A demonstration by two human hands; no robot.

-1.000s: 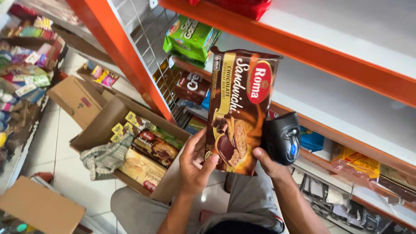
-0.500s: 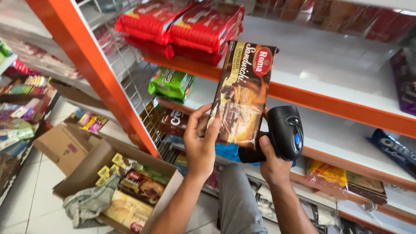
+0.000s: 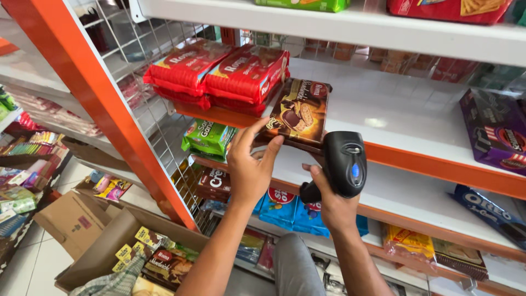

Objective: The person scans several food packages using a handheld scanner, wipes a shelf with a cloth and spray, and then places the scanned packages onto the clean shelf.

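Observation:
My left hand [image 3: 250, 167] holds the near end of a brown biscuit pack [image 3: 298, 112], which lies almost flat on the front edge of a white shelf with an orange rim [image 3: 416, 156]. Beside it to the left sit stacked red biscuit packs [image 3: 219, 74]. My right hand [image 3: 329, 205] grips a black handheld barcode scanner [image 3: 344, 163] just below and right of the brown pack.
An orange upright post [image 3: 104, 104] and a wire mesh divider [image 3: 145, 109] stand at left. Purple packs [image 3: 496, 131] lie at right, green packs [image 3: 208, 137] and blue packs [image 3: 285, 208] on lower shelves. Open cardboard boxes [image 3: 109, 246] with snacks sit on the floor.
The brown pack went from upright in front of me to lying flat on the shelf edge beside the red packs. Both hands rose toward the shelf; the scanner stayed in my right hand.

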